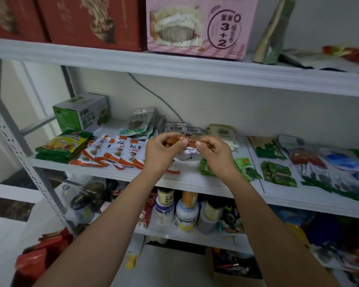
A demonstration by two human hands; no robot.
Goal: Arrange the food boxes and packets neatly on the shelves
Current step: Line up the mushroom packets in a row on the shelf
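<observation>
Both hands hold one small orange-brown packet [181,140] above the middle shelf [195,181]. My left hand [160,151] pinches its left end and my right hand [215,154] pinches its right end. Under the hands lie white-and-orange packets [114,151] in an overlapping row. A yellow-green packet stack [63,147] sits at the left, with a green box [81,111] behind it. Green packets [278,176] and dark and blue pouches [327,162] lie to the right.
The top shelf carries red-brown boxes [87,19], a pink box [199,25] and a leaning green-gold pouch [274,32]. Jars and bottles [187,212] crowd the lower shelf. Red packets [39,257] lie on the floor at left. A grey upright post [29,168] frames the left side.
</observation>
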